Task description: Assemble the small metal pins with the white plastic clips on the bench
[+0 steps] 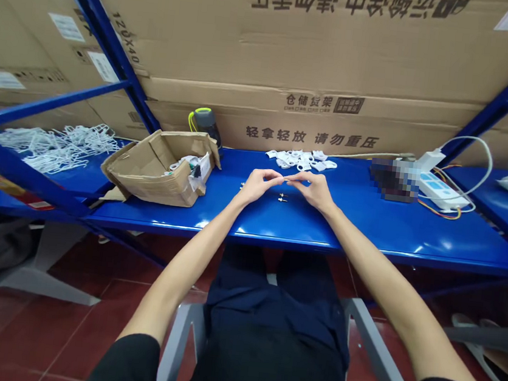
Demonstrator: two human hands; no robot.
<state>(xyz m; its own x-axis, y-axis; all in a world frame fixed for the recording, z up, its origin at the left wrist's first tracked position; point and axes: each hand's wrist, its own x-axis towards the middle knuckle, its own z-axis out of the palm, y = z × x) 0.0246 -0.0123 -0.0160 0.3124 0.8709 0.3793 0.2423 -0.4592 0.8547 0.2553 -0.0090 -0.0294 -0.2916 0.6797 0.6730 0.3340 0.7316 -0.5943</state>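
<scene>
The left hand [258,186] and right hand [315,191] are being held curled together over small metal pins [282,197] near the front edge of the bench [369,228] — whether anything is gripped cannot be told.

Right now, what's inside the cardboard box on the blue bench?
The cardboard box shows white plastic parts and a clear plastic bag at its right end. Its walls and flaps hide the bottom, so anything deeper cannot be seen.

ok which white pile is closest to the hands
The white plastic parts, just beyond the left hand and right hand; the tangled white loops lie past the cardboard box.
</scene>
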